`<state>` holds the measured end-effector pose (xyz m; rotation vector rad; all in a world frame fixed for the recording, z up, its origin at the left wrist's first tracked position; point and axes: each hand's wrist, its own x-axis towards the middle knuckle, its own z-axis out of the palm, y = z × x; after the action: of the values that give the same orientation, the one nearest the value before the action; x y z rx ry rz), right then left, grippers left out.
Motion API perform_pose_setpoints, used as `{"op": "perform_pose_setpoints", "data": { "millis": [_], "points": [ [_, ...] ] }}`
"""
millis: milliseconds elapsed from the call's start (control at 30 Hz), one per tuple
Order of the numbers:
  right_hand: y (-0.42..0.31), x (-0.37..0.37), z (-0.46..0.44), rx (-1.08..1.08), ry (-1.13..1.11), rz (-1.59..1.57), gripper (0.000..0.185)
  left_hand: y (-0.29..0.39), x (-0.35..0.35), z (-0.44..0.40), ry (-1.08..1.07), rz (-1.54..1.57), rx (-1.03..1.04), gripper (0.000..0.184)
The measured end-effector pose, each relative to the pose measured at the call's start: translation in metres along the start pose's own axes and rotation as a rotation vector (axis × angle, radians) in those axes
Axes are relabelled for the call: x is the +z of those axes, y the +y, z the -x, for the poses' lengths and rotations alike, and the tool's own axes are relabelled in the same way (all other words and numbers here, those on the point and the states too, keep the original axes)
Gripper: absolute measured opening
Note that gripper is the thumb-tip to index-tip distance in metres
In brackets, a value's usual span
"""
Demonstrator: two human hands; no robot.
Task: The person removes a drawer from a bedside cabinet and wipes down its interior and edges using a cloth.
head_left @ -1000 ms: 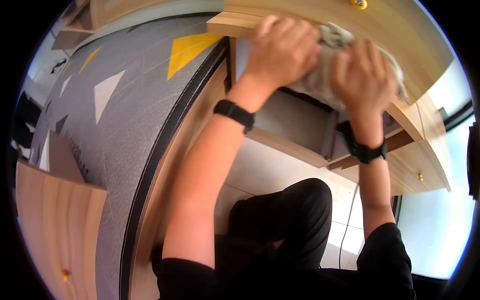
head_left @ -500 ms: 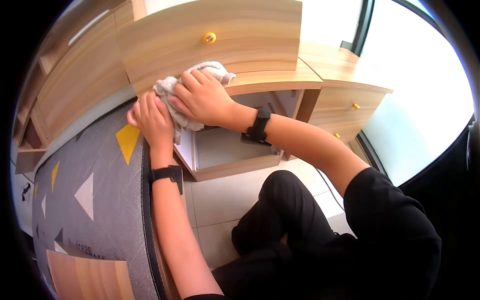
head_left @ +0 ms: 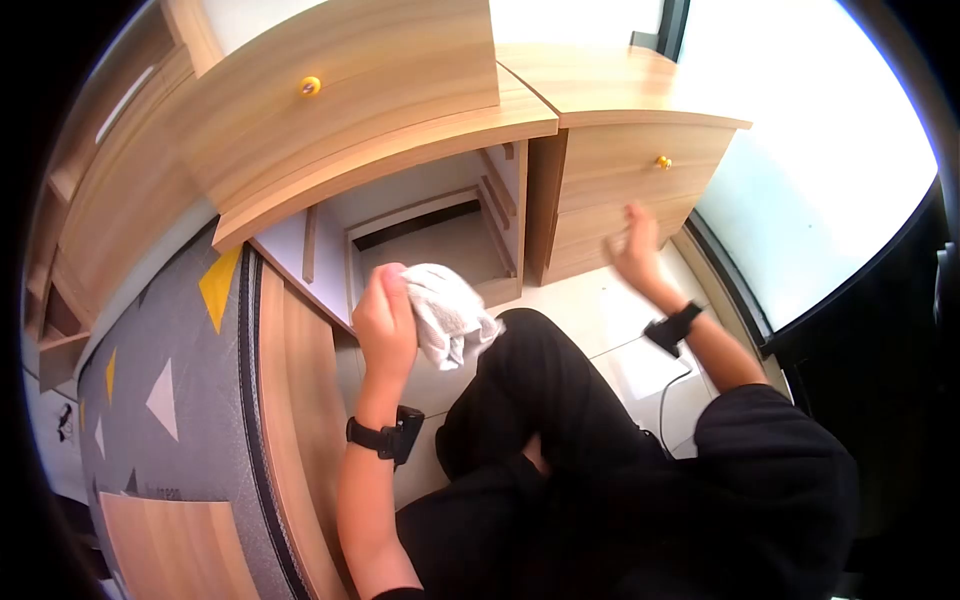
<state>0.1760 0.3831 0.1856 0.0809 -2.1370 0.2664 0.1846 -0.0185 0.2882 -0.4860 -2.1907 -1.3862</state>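
My left hand [head_left: 386, 318] is closed on a bunched white cloth [head_left: 445, 312], in front of the cabinet's open compartment [head_left: 420, 240]. The cloth hangs to the right of the fingers, above my knee. My right hand [head_left: 638, 245] is raised on the right, away from the cloth, near the front of the neighbouring cabinet [head_left: 610, 185]. It is blurred, with fingers partly curled and apart, and nothing shows in it. The wooden cabinet top [head_left: 400, 135] runs above the compartment.
A drawer front [head_left: 370, 90] with a yellow knob stands on the cabinet top. On the left lies a grey patterned mattress [head_left: 190, 350] in a wooden frame, with a wooden panel [head_left: 180, 545] near it. A cable [head_left: 664, 400] lies on the tiled floor at right.
Both hands have left the cabinet top. My left hand has brought the cloth down and toward me; my right hand has let go of it and moved right.
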Motion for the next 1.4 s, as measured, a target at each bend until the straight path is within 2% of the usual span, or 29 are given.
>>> {"op": "perform_pose_setpoints", "data": {
  "millis": [67,133,200,233,300,333,400,433,500,567,633,700,733,767,833,867,900,967,1033,1067,1100,1133,1167,1200,1267,1300,1333,1367,1400],
  "points": [
    [0.064,-0.025,-0.032,0.269,-0.044,-0.118,0.074,0.001,0.006,-0.003,0.041,0.107,-0.085,0.035],
    [0.108,-0.04,-0.072,0.407,-0.157,-0.103,0.06,0.001,0.012,-0.001,0.075,0.294,-0.202,0.04],
    [0.128,-0.054,-0.11,0.622,-0.337,-0.298,0.051,0.004,0.018,0.003,0.054,0.243,-0.189,0.039],
    [0.135,-0.047,-0.119,0.674,-0.32,-0.286,0.048,0.005,0.018,0.005,0.044,0.194,-0.156,0.038],
    [0.127,-0.044,-0.132,0.819,-0.464,-0.365,0.044,0.011,0.022,0.009,0.021,0.172,-0.162,0.036],
    [0.118,-0.039,-0.131,0.817,-0.469,-0.37,0.044,0.012,0.022,0.009,0.015,0.18,-0.142,0.036],
    [0.11,-0.023,-0.119,0.802,-0.217,-0.2,0.037,0.015,0.02,0.009,0.006,0.183,-0.124,0.035],
    [0.108,-0.016,-0.113,0.804,-0.221,-0.199,0.037,0.017,0.019,0.008,0.028,0.174,-0.109,0.036],
    [0.106,-0.008,-0.105,0.614,0.005,-0.007,0.03,0.018,0.018,0.009,0.05,0.17,-0.099,0.036],
    [0.115,-0.011,-0.096,0.604,0.04,-0.059,0.026,0.016,0.016,0.005,0.109,0.295,-0.158,0.038],
    [0.125,-0.019,-0.076,0.56,0.102,-0.148,0.024,0.015,0.011,-0.001,0.116,0.306,-0.113,0.031],
    [0.138,-0.025,-0.045,0.539,0.195,-0.313,0.021,0.031,0.006,-0.006,-0.02,0.395,-0.285,0.02],
    [0.129,-0.038,-0.033,0.532,0.216,-0.372,0.019,0.031,0.002,-0.004,-0.149,0.458,-0.321,0.025],
    [0.118,-0.056,-0.023,0.526,0.238,-0.425,0.018,0.036,0.005,-0.002,-0.159,0.458,-0.328,0.025],
    [0.101,-0.072,-0.003,0.542,0.285,-0.473,0.017,0.048,0.018,0.002,-0.273,0.316,-0.41,0.041],
    [0.094,-0.077,0.005,0.546,0.328,-0.53,0.016,0.043,0.025,0.006,-0.34,0.299,-0.351,0.063],
    [0.09,-0.081,0.011,0.549,0.314,-0.532,0.016,0.045,0.032,0.013,-0.337,0.298,-0.365,0.063],
    [0.086,-0.082,0.018,0.552,0.248,-0.802,0.017,0.049,0.052,0.021,-0.355,0.281,-0.174,0.083],
    [0.073,-0.094,0.013,0.58,0.211,-0.742,0.02,0.068,0.064,0.019,-0.383,0.233,-0.152,0.091],
    [0.065,-0.102,0.007,0.457,0.159,-0.348,0.021,0.075,0.072,0.018,-0.409,0.189,-0.123,0.098],
    [0.062,-0.11,0.001,0.321,0.102,0.041,0.023,0.078,0.083,0.017,-0.408,0.183,-0.131,0.098],
    [0.068,-0.12,-0.002,0.204,0.113,0.073,0.027,0.08,0.094,0.015,-0.421,0.177,-0.079,0.102],
    [0.069,-0.123,-0.022,-0.078,0.353,0.348,0.029,0.081,0.105,0.011,-0.431,0.17,-0.022,0.105],
    [0.057,-0.131,-0.049,-0.129,0.41,0.462,0.026,0.082,0.117,0.007,-0.428,0.163,-0.026,0.105],
    [0.052,-0.14,-0.084,-0.17,0.461,0.568,0.027,0.079,0.143,0.001,-0.469,0.063,0.062,0.085],
    [0.058,-0.136,-0.102,-0.241,0.366,0.35,0.025,0.078,0.153,0.001,-0.489,0.013,0.106,0.074],
    [0.061,-0.133,-0.112,-0.313,0.271,0.131,0.028,0.078,0.162,0.003,-0.523,-0.067,0.036,0.057],
    [0.067,-0.131,-0.11,-0.318,0.274,0.119,0.028,0.07,0.168,0.008,-0.513,-0.074,0.031,0.057],
    [0.078,-0.129,-0.104,-0.254,0.234,0.092,0.029,0.058,0.173,0.012,-0.523,-0.027,-0.079,0.057]
  ]
}}
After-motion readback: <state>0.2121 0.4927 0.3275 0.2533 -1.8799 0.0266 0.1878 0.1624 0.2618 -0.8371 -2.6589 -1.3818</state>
